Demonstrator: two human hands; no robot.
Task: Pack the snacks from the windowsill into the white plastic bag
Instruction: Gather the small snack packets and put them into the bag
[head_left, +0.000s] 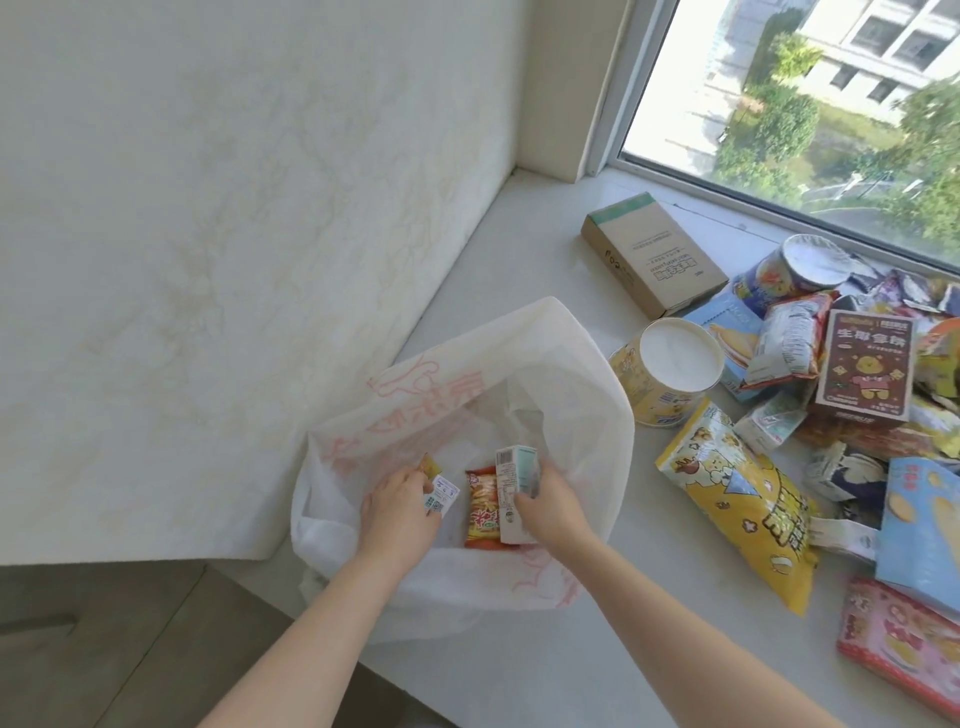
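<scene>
I see the white bag standing open at the windowsill's front left edge, a red packet lying inside. My right hand grips a small carton inside it; my left hand pinches a small packet. The other snacks are piled toward the right end, beside the bag.

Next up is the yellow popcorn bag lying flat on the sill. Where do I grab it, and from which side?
Judging by its pose, pinch the yellow popcorn bag at its upper sealed end, nearest the white plastic bag. It lies flat, and that flat end faces the bag, so the right hand should reach it from above-left.
</scene>
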